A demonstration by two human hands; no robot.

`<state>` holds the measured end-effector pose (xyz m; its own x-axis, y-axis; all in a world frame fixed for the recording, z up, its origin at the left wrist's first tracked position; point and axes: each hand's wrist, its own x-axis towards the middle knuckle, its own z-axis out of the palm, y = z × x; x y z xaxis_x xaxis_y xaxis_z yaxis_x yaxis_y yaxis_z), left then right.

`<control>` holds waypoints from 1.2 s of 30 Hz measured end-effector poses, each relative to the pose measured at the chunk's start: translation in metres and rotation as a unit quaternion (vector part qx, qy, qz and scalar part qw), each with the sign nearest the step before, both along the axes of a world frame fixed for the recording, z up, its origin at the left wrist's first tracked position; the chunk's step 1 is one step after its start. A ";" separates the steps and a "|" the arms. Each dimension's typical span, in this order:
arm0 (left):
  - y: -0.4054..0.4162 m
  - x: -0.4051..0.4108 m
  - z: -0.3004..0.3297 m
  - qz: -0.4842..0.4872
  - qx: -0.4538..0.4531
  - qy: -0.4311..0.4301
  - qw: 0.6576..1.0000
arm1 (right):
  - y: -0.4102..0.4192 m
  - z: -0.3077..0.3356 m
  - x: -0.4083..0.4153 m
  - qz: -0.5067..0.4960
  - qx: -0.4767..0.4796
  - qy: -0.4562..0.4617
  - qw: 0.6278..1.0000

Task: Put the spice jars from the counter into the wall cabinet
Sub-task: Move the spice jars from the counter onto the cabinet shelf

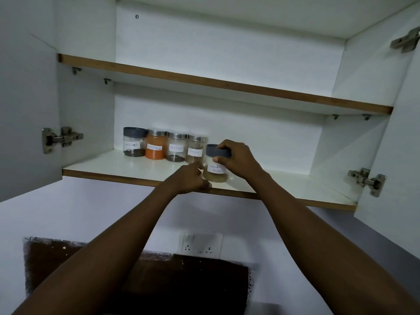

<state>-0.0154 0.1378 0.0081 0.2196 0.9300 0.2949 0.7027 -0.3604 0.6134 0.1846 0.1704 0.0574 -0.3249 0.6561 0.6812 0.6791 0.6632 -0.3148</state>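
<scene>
Four jars (164,145) line the lower shelf (272,185); my right hand (236,159) grips the coriander jar (216,170) lid, left hand (189,180) fingers pinching its base.

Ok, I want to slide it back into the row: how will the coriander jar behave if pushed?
The coriander jar looks rigid, clear and hard, so probably breakable if dropped. It seems only partly filled, so likely light. Standing upright on the smooth lower shelf, it should slide easily; the right hand gripping high at the lid might tip it.
</scene>
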 end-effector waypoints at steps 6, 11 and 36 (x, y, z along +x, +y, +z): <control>0.022 -0.007 0.015 -0.027 -0.012 0.095 0.995 | 0.050 0.007 -0.005 -0.058 0.005 -0.020 0.998; 0.040 -0.002 0.010 -0.008 -0.016 0.141 0.990 | 0.079 0.008 -0.012 -0.074 -0.018 -0.020 0.997; 0.064 -0.006 -0.008 0.029 0.024 0.119 0.992 | 0.131 0.012 -0.019 -0.102 -0.046 -0.035 0.993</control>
